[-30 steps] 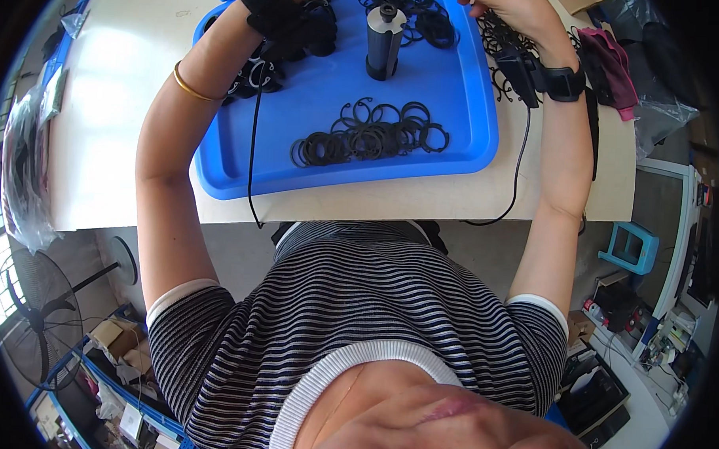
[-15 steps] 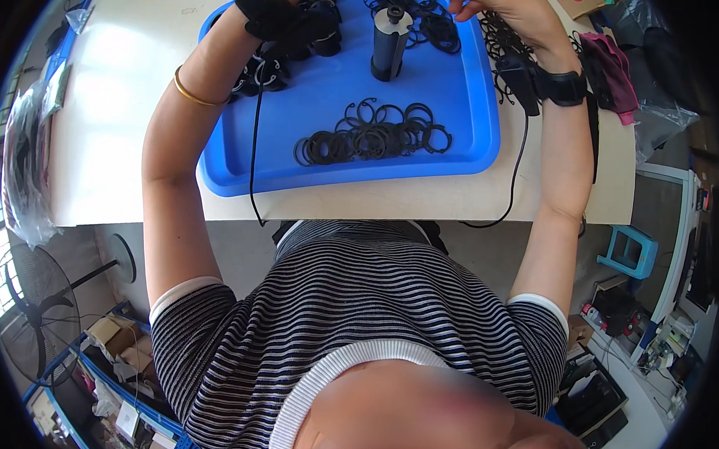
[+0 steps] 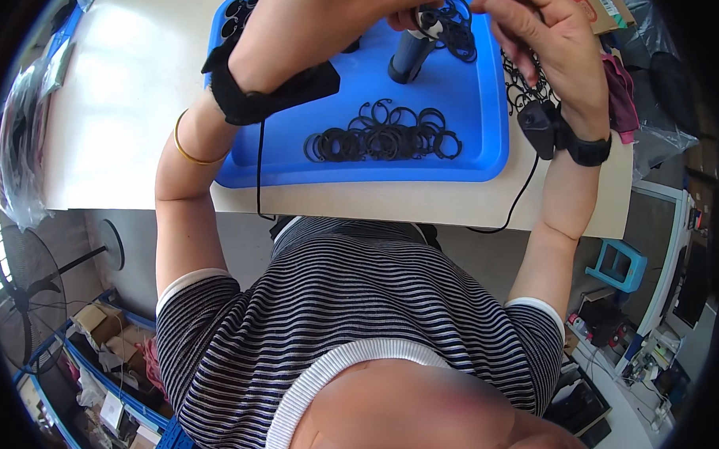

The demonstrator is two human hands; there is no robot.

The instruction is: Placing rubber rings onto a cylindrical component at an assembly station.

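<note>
A grey cylinder (image 3: 413, 55) with a black foot and a pale top leans to the right in the blue tray (image 3: 338, 170). My left hand (image 3: 359, 19) reaches across to it, its fingers closed about the top, where a dark ring shows. To the right, my right hand (image 3: 552, 37) is raised with thumb and forefinger pinched near the frame's top edge; whatever lies between them is too small to make out. Black retaining rings (image 3: 378, 138) lie in a heap at the tray's near side. More black rings (image 3: 459, 39) sit behind the cylinder.
Black parts (image 3: 238, 16) stand at the tray's far left, partly behind my left forearm. Another heap of black rings (image 3: 527, 84) lies on the table (image 3: 125, 121) right of the tray. Cables hang from both wrist straps. A cardboard box (image 3: 608, 11) stands far right.
My left hand has come right and nearer, onto the cylinder's top. The cylinder, more upright before, now leans right. My right hand has shifted right and nearer, its fingers drawn into a pinch.
</note>
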